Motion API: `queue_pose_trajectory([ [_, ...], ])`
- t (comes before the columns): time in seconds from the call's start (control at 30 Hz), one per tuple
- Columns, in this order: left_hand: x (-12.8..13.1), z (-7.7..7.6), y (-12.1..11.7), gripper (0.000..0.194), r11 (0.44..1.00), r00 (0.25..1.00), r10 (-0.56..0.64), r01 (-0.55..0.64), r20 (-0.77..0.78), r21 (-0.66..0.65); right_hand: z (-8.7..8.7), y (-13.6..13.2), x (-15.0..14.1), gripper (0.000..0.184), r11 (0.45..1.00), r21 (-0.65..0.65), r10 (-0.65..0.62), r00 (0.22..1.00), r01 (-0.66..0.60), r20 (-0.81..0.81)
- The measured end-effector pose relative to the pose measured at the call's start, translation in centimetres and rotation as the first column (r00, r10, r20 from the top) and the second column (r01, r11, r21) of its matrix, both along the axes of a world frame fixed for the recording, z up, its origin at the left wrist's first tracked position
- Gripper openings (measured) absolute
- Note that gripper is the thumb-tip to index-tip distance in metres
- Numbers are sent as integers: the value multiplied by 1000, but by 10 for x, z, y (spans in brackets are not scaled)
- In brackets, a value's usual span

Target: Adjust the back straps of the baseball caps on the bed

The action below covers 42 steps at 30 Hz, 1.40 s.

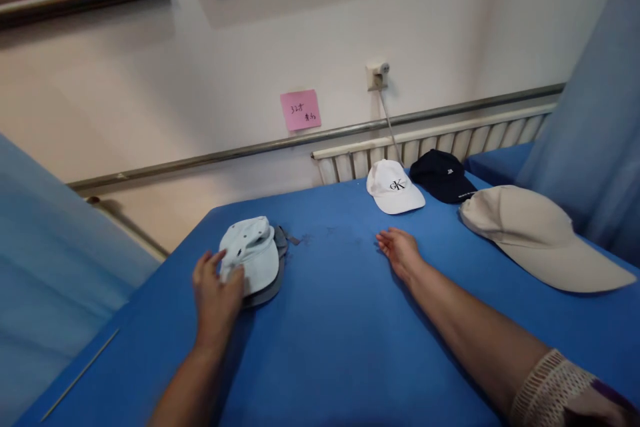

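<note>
A pale blue baseball cap [255,255] lies on top of a dark grey cap [281,259] at the left of the blue-covered table. My left hand [215,290] is at the near left side of the pale cap, fingers and thumb apart; the thumb overlaps its brim, and I cannot tell how firmly it touches. Over the middle right of the table, my right hand [400,250] is empty with its fingers loosely stretched out. Just beyond it sits a white cap [393,188] with black lettering, and beside that a black cap [440,175].
A large beige cap [535,230] lies at the right of the blue tabletop [320,347]. Along the left edge is a thin stick [80,375]. Behind stand a radiator [450,140] and a wall with a pink note [301,110]. Blue curtains [45,253] hang at both sides.
</note>
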<state>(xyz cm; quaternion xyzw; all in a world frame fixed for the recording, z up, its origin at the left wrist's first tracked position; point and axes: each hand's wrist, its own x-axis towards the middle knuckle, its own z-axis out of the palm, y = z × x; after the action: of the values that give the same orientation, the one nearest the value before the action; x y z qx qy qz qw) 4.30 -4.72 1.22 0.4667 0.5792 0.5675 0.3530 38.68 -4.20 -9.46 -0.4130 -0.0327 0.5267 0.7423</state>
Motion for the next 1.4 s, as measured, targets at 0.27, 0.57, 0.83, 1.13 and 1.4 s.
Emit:
queue_pose_trajectory([
  [0.27, 163, -70, -3, 23, 816, 783, -564, 577, -265, -33, -5, 47, 55, 23, 997, 4, -79, 995, 79, 54],
  [0.57, 155, -74, 7, 17, 685, 683, -729, 725, -46, -74, -3, 95, 68, 25, 983, -52, -167, 979, 174, 115],
  [0.83, 150, -84, 23, 21, 786, 794, -600, 608, 100, -115, 0, 84, 66, 20, 994, -21, -106, 986, 110, 131],
  [1.13, 128, -69, 40, 19, 726, 489, -370, 683, 790, -82, 3, 27, 64, 18, 999, -33, 33, 950, -24, 310],
  [1.4, 127, -69, 38, 20, 668, 408, -364, 741, 837, -71, 13, 8, 51, 42, 959, -74, -191, 818, 273, 543],
])
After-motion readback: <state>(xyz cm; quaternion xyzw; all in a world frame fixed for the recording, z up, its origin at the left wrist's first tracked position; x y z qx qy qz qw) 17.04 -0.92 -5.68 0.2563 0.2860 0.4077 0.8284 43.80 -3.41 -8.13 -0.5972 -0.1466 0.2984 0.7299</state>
